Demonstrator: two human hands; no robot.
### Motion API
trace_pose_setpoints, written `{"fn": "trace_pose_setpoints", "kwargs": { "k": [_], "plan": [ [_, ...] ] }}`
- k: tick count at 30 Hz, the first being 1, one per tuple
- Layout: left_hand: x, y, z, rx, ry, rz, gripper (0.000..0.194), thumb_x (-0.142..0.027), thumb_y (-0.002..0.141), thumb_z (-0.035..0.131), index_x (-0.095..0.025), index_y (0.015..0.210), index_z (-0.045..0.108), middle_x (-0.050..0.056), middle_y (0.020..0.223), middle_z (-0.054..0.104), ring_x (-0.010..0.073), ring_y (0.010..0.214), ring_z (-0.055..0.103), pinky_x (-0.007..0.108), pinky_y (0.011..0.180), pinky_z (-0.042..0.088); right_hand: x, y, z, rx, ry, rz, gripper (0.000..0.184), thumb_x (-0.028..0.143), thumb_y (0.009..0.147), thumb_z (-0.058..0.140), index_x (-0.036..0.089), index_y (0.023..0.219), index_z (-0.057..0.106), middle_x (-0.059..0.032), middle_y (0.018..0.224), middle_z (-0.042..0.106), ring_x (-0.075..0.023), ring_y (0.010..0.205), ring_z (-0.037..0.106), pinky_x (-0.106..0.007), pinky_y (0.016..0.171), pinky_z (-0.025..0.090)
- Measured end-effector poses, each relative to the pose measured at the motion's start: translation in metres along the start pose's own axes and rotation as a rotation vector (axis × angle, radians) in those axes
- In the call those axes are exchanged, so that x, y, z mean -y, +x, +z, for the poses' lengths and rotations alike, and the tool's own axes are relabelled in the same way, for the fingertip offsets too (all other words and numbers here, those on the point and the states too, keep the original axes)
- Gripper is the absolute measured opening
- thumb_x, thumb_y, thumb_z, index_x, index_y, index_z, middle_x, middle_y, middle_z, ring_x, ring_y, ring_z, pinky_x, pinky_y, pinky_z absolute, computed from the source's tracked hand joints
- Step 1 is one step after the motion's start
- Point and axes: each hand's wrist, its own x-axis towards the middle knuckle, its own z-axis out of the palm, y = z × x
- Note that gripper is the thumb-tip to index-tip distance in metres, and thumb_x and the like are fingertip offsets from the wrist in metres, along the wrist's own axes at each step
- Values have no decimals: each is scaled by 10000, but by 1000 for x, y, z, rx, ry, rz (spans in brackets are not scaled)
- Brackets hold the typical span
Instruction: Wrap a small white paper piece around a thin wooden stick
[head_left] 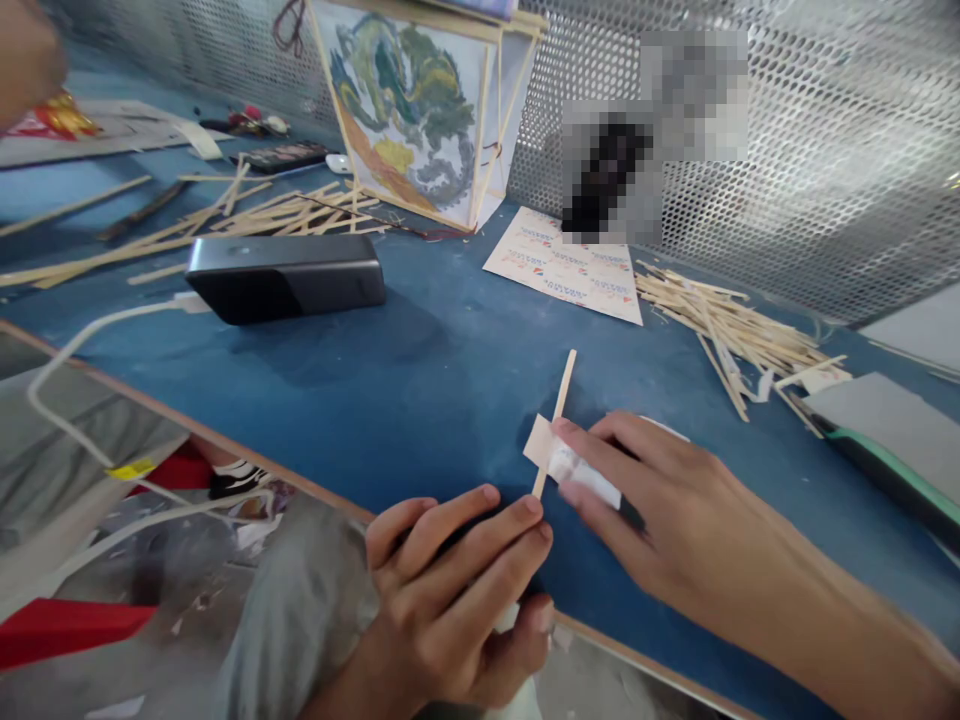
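Observation:
A thin wooden stick (pixel 565 385) lies on the blue tabletop near its front edge, pointing away from me. My left hand (pixel 457 580) rests at the edge with its fingertips pressed on the stick's near end; the thumb sits lower, apart from it. Across the stick's middle, my right hand (pixel 637 480) pinches a small folded piece of pale paper-like sheet (pixel 538 443), which appears to lie across the stick. Something dark shows under the right fingers, but I cannot make it out. A white edge peeks out behind that hand.
A power bank (pixel 300 280) with a white cable stands left. Wooden sticks (pixel 247 215) lie behind it, more (pixel 742 325) at right. A dragon-painted paper lantern (pixel 412 110), a printed sheet (pixel 566 265), a green-black cutter (pixel 885 465) and another person's blurred hand (pixel 30 60) are also there.

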Motion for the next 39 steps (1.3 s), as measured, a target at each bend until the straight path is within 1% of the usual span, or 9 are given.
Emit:
{"fn": "trace_pose_setpoints", "kwargs": {
  "k": [3, 6, 10, 12, 17, 21, 25, 32, 39],
  "plan": [
    [3, 0, -3, 38, -15, 18, 259, -313, 952, 543, -291, 1038, 786, -130, 1128, 789, 137, 973, 725, 356, 1069, 351, 0, -2, -10, 60, -68, -105, 576, 432, 1015, 526, 126, 1499, 463, -150, 1185, 653, -308, 1027, 668, -445, 800, 584],
    [4, 1, -6, 40, -27, 31, 249, -297, 933, 560, -279, 1029, 789, -112, 1117, 794, 144, 973, 724, 363, 1010, 366, -5, 9, -22, 102, -125, -295, 451, 302, 1026, 488, 114, 1435, 519, -118, 1046, 683, -276, 902, 683, -408, 720, 557],
    [4, 1, -6, 30, -42, 34, 243, -289, 941, 559, -264, 1026, 785, -92, 1100, 803, 153, 983, 724, 374, 932, 376, -12, 36, -31, 115, -107, -467, 199, 191, 1032, 496, 196, 923, 662, -26, 757, 584, -184, 634, 554, -341, 572, 423],
    [3, 0, -5, -2, -59, 18, 250, -290, 953, 543, -263, 1031, 779, -91, 1099, 804, 154, 992, 721, 375, 944, 372, -12, 45, -30, 100, 7, -385, 242, 201, 1025, 543, 208, 786, 578, -28, 823, 567, -155, 675, 548, -314, 608, 433],
    [5, -3, -4, 8, -84, 43, 242, -284, 951, 560, -252, 1073, 765, -76, 1135, 799, 150, 1035, 704, 353, 972, 370, -11, 39, -24, 73, 111, -147, 154, 217, 1045, 521, 230, 899, 570, -71, 1310, 577, -198, 1085, 664, -341, 863, 532],
    [8, -8, -3, -10, -125, 50, 247, -274, 938, 581, -228, 1096, 765, -61, 1173, 790, 149, 1102, 678, 349, 1009, 361, -10, 28, -22, 162, 137, -87, 103, 272, 1050, 548, 270, 992, 633, -39, 1369, 646, -234, 1332, 585, -409, 1063, 505],
    [8, -13, -1, -11, -140, 39, 245, -262, 924, 600, -221, 1099, 767, -66, 1183, 787, 147, 1113, 672, 350, 1021, 360, -5, 26, -20, 65, 150, -102, 146, 238, 1048, 565, 280, 1127, 681, -23, 1232, 713, -202, 1176, 668, -361, 1008, 547],
    [6, -10, -1, -13, -126, 14, 232, -274, 949, 584, -235, 1077, 773, -81, 1165, 789, 130, 1105, 670, 339, 1049, 349, -11, 29, -5, -287, -99, -164, 283, 101, 1006, 626, 157, 1281, 665, -53, 1077, 728, -159, 982, 692, -284, 895, 529],
    [5, -8, -1, -19, -106, 10, 248, -258, 937, 582, -252, 1083, 783, -96, 1180, 781, 118, 1098, 672, 313, 1126, 322, -18, 31, -9, -157, 134, 46, 183, 191, 978, 685, 281, 1114, 768, 27, 1119, 746, -122, 970, 717, -241, 884, 553]
  ]
}}
